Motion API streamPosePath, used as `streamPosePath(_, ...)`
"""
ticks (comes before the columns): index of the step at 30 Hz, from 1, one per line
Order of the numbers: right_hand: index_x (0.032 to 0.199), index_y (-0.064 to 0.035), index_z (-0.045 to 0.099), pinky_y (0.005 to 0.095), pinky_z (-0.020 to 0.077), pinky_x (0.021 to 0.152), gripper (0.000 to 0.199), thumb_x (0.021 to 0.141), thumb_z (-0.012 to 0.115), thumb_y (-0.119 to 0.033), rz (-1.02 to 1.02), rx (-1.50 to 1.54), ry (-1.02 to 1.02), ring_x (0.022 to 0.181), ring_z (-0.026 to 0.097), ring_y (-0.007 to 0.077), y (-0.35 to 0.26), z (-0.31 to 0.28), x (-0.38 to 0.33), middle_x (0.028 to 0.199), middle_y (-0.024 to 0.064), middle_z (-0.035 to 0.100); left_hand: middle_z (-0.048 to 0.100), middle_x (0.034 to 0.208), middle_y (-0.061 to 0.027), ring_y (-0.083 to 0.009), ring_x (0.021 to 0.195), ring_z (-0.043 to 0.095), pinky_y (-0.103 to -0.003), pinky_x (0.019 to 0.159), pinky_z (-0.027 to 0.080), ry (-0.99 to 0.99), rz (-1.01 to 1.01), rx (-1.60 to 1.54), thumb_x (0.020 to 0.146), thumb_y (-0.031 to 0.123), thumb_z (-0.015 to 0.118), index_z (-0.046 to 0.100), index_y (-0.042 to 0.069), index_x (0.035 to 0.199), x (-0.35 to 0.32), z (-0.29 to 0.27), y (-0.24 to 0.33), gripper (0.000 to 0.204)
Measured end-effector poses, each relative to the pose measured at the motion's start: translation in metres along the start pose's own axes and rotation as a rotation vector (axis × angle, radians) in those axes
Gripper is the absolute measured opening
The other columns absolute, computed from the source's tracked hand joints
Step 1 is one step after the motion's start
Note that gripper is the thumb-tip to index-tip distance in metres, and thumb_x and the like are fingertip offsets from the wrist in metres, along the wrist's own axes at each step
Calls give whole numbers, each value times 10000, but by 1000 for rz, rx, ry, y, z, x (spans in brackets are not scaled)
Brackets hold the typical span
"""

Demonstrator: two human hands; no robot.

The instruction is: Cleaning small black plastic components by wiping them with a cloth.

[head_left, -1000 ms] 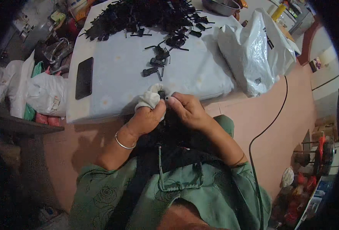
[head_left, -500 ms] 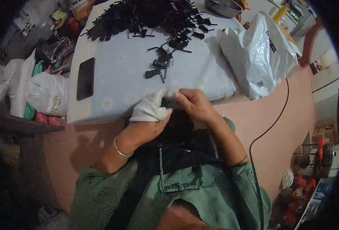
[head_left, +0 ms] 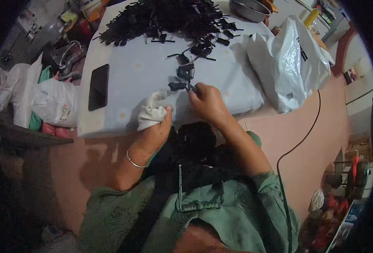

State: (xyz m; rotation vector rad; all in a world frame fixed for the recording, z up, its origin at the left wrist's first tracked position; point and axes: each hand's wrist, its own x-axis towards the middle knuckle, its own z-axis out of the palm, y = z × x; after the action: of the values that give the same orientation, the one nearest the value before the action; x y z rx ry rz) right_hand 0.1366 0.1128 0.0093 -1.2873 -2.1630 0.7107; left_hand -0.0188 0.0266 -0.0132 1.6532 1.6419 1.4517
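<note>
My right hand (head_left: 207,100) is at the near end of a trail of small black parts. Its thumb and forefinger are pinched on a small black plastic part (head_left: 178,86) with a thin stem, lying on the table. My left hand (head_left: 157,125) is at the table's near edge, a white cloth glove (head_left: 152,114) covering its fingers and the thumb bare. A gap shows between thumb and gloved fingers, with nothing visible in it. Farther back, a large heap of similar black parts (head_left: 161,21) covers the table's far end.
The table (head_left: 127,84) has a pale flowered cover. A black phone (head_left: 98,87) lies at its left, a white plastic bag (head_left: 279,63) stands at the right, and a metal bowl (head_left: 250,10) sits at the back. A black cable (head_left: 298,145) runs along the right.
My hands have separated. The right has reached forward to the black part at the trail's end, and the left has drawn slightly left. The view has shifted a little.
</note>
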Motion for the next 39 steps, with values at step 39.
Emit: streamPosePath(39,750,-1,520,240,377,560,336,924,407,-266,-46,583,-222,624,392,56,-4,-2,-55,621,-41,442,555,766,-174,-328,698,555,-367,621,455,-151,317,118,730,41,513,540,-21,906,-3,13,48,189)
